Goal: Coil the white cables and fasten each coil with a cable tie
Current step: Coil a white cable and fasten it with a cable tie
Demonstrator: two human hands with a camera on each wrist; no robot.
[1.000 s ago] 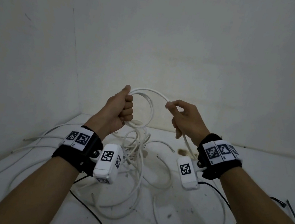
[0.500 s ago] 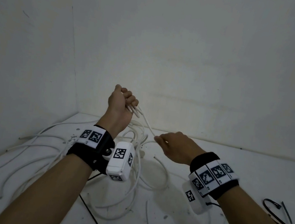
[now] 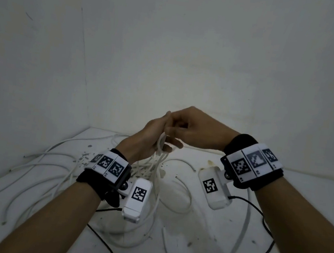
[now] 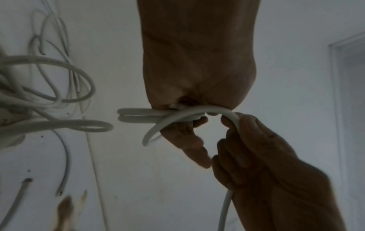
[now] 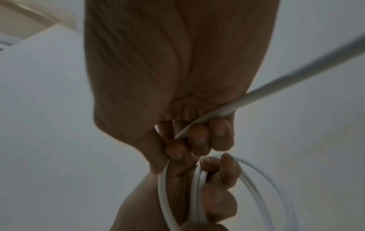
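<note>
Dim, grey and flat throughout; faintly brighter at the far wall behind. Wide-angle bending at the edges. Soft and noisy in both wrist views, undersides shadowed.

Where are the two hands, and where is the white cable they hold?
left hand [image 3: 150,137], head view, on the back of the hand.
right hand [image 3: 199,130], head view, on the back of the hand.
white cable [image 4: 138,115], left wrist view, on the gathered loops.

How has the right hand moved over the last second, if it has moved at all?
Yes. The right hand dipped toward the table, then rose and swung left to meet the left hand at the cable, judged against the wall corner.
</note>
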